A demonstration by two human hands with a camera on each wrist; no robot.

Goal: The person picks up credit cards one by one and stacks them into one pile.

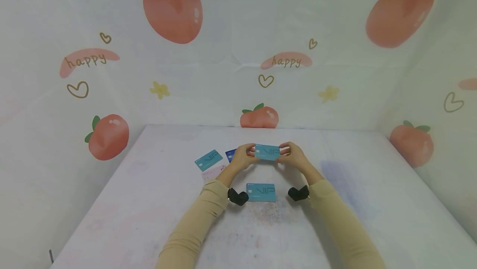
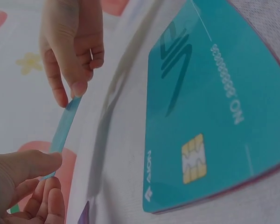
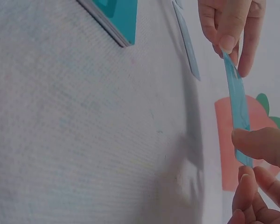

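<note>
A teal VIP card (image 1: 267,152) is held up above the table, seen nearly edge-on in both wrist views. My left hand (image 1: 243,157) pinches its left end between thumb and fingers, and my right hand (image 1: 295,157) pinches the right end. Nearer to me, between the forearms, lies a small stack of teal VIP cards (image 1: 261,193); its layered edge (image 3: 125,43) shows in the right wrist view. The top card's gold chip (image 2: 194,159) faces up in the left wrist view.
Left of the hands lie another teal card (image 1: 208,160), a pink card (image 1: 214,172) and a blue card (image 1: 230,154), the last two partly hidden by the left hand and arm. A white cloth wall (image 1: 223,87) with printed fruit stands behind the table (image 1: 149,202).
</note>
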